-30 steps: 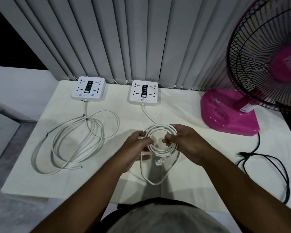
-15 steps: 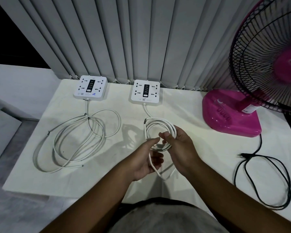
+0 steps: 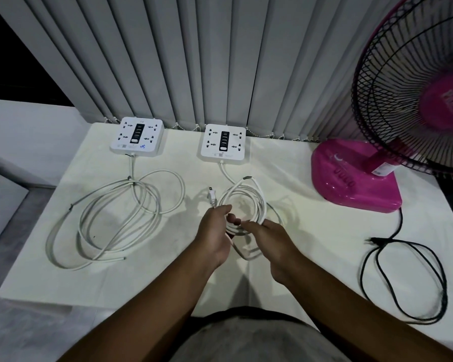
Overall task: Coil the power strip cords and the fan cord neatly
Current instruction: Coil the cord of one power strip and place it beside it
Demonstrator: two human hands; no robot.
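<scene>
Two white power strips stand at the back of the white table: the left strip [image 3: 137, 137] and the middle strip [image 3: 223, 143]. The left strip's white cord [image 3: 115, 218] lies in loose, untidy loops. The middle strip's cord [image 3: 246, 199] is wound into a small round coil. My left hand [image 3: 215, 233] grips the coil's near-left side, with the white plug [image 3: 211, 196] sticking up past its fingers. My right hand [image 3: 270, 239] touches the coil's near edge with its fingertips. The pink fan [image 3: 356, 176] stands at the right, and its black cord [image 3: 403, 278] lies looped in front.
Grey vertical blinds [image 3: 220, 61] hang right behind the strips. The fan's black grille [image 3: 413, 87] overhangs the table's right side. The table's left edge [image 3: 37, 231] drops to a lower grey surface. My lap sits below the table's near edge.
The coil has shifted away from me and been wound tighter. The loose tail that hung toward me has been drawn in, and the plug now sticks up at the coil's left side.
</scene>
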